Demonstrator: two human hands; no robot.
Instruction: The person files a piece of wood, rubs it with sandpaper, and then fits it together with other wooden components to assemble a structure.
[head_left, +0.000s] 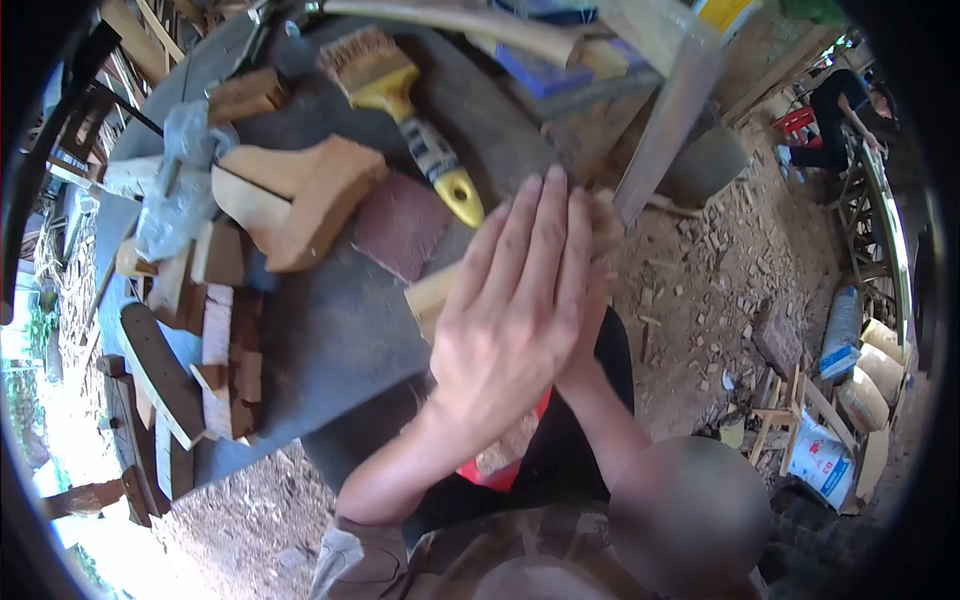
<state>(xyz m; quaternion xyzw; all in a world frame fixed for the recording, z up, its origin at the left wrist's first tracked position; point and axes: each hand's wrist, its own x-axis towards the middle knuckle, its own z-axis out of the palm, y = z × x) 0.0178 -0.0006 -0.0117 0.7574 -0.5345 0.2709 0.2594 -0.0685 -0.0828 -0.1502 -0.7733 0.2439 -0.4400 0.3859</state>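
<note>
My left hand lies flat with its fingers stretched out together, on top of my right hand. Most of the right hand is hidden underneath, so its fingers cannot be made out. A pale wooden piece sticks out to the left from under the hands; whatever lies between is covered. To the left, a square of reddish-brown sandpaper lies on the dark tabletop. A paintbrush with a yellow and black handle reaches close to my left fingers. Next to the sandpaper rests a curved wooden piece.
Several wood offcuts and a crumpled plastic bag crowd the table's left side. A long flat wooden strip slants up beyond my hands. Wood chips litter the ground at right. Another person is far off at upper right.
</note>
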